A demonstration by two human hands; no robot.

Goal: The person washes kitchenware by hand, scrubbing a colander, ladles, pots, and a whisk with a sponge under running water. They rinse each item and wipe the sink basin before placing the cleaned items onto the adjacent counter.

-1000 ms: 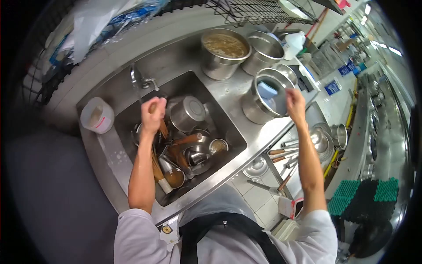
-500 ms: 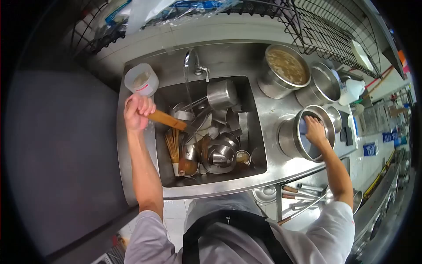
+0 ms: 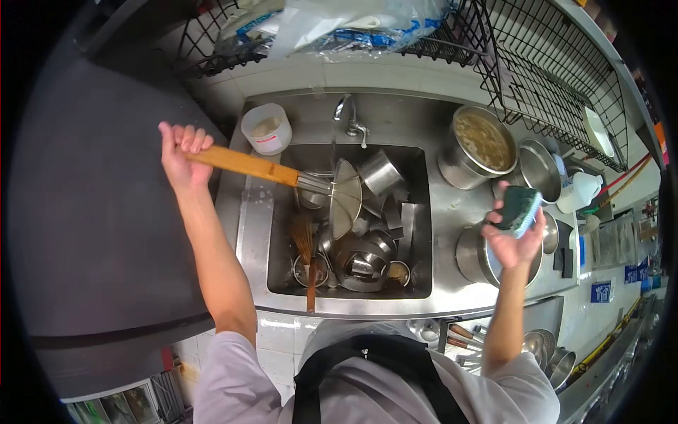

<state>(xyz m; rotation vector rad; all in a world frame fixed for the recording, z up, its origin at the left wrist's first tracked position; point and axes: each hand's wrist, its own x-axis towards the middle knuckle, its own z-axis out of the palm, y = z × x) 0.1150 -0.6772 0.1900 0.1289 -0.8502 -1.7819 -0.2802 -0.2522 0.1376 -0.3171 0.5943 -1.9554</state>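
My left hand [image 3: 187, 155] is closed around the flat wooden handle of a strainer [image 3: 346, 199], whose round mesh head is tilted on edge over the sink [image 3: 421, 244]. In my right hand [image 3: 519, 247] is a dark green scouring sponge [image 3: 518, 208], gripped between thumb and fingers. It is above a steel pot [image 3: 472, 256] on the right counter. Below the strainer, the sink is crowded with a steel saucepan [image 3: 380, 173], steel bowls [image 3: 361, 267] and a bamboo whisk brush [image 3: 302, 239]. The strainer partly covers some of these.
A curved faucet [image 3: 342, 109] rises behind the sink. At back left stands a white plastic tub [image 3: 266, 129]. A tall pot of brownish liquid [image 3: 483, 143] and another steel pot [image 3: 539, 169] are at back right. Wire shelving [image 3: 558, 81] hangs above; a dark grey surface [image 3: 106, 198] borders the left.
My left hand has raised the strainer, its mesh now out of the sink pile. My right hand has come up out of the steel pot with the sponge. The view has shifted.
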